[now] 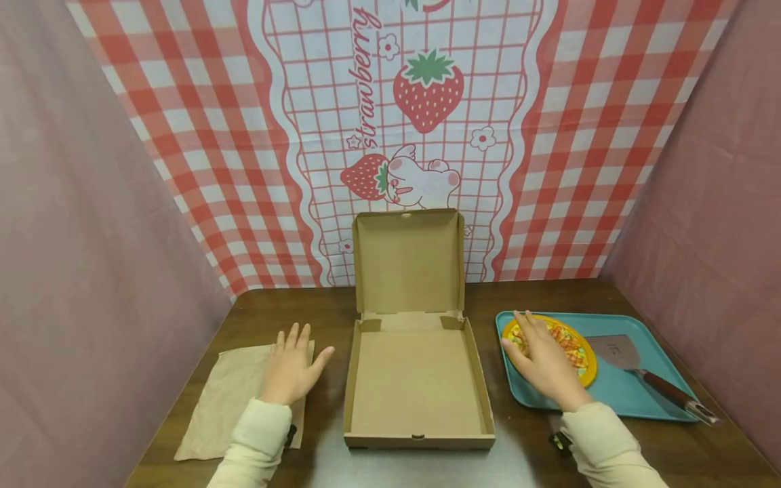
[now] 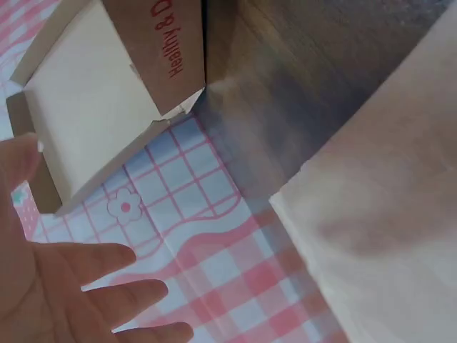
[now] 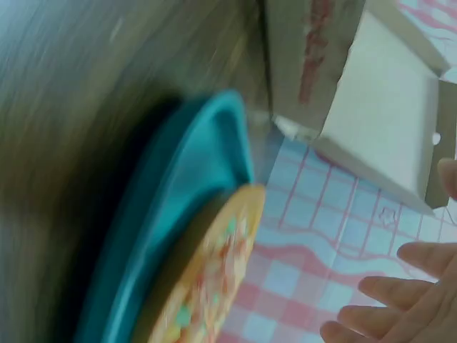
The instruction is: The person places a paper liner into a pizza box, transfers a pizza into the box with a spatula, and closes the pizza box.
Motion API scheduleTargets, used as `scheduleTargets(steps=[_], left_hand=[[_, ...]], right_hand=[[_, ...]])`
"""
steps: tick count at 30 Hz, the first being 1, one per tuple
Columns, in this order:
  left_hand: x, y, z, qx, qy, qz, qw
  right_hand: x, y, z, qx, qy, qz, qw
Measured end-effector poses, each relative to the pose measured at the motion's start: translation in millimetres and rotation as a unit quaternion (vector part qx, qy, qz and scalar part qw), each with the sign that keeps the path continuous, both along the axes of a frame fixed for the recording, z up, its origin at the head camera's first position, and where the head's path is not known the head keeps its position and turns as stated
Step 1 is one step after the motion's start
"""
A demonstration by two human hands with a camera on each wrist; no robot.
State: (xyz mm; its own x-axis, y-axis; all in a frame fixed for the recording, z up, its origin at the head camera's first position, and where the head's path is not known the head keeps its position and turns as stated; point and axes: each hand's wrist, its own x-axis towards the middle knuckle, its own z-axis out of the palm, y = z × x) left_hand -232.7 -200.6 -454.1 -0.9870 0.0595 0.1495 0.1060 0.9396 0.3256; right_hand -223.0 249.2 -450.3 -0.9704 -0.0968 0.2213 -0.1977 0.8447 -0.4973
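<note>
My left hand, fingers spread and straight, hovers over the right part of a beige cloth or paper sheet on the table. My right hand is held above a toy-like round pizza with a yellow rim, covering its left part in the head view. Both hands hold nothing. The pizza lies on the left side of a turquoise tray. Beside it on the tray rests a spatula with a flat metal blade and a brown handle that reaches over the tray's edge.
Between the hands stands a cardboard pizza box with its lid raised against the backdrop; nothing lies inside. The dark wooden table ends at a red-checked strawberry cloth. Pink curtains hang at both sides.
</note>
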Motion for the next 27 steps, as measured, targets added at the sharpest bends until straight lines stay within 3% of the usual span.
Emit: scheduleTargets(steps=[7, 16, 27], left_hand=[[8.1, -24.0, 1.8, 0.067, -0.012, 0.011, 0.9976], [23.3, -57.9, 3.1, 0.128, -0.051, 0.045, 0.9895], [36.4, -96.0, -4.2, 0.155, -0.114, 0.085, 0.9777]], right_hand=[[2.5, -13.6, -0.3, -0.095, -0.051, 0.009, 0.994], [4.9, -28.8, -10.3, -0.196, -0.113, 0.017, 0.974], [7.2, -43.6, -30.7, -0.23, -0.138, 0.01, 0.963]])
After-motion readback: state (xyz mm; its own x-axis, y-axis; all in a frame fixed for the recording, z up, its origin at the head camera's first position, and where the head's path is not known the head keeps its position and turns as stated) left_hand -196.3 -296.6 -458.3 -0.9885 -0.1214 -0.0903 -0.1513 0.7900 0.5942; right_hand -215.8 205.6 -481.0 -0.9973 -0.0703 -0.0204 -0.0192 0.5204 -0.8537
